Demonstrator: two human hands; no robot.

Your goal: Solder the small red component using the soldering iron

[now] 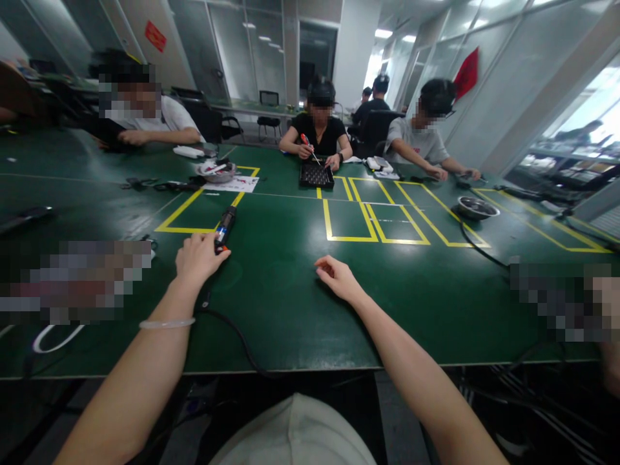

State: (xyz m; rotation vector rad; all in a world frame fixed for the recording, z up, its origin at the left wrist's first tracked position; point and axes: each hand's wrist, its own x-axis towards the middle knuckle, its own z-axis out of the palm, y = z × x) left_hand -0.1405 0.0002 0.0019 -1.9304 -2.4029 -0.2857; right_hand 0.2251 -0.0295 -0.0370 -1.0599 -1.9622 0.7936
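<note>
My left hand [197, 257] lies on the green table [290, 303], its fingers curled against the near end of a black corded electric screwdriver [225, 227] that lies flat and points away from me. Whether the hand grips the tool or only touches it I cannot make out. The tool's black cable [237, 336] runs back under my left wrist and over the near table edge. My right hand [334, 274] rests on bare table to the right, fingers loosely curled, nothing visible in it.
Yellow tape rectangles [372, 219] mark the table ahead. Across it, one person holds a red screwdriver [306, 141] over a black tray [316, 175]. A metal bowl [475, 206] sits right, another bowl [217, 170] and paper [231, 184] far left. Other people sit around.
</note>
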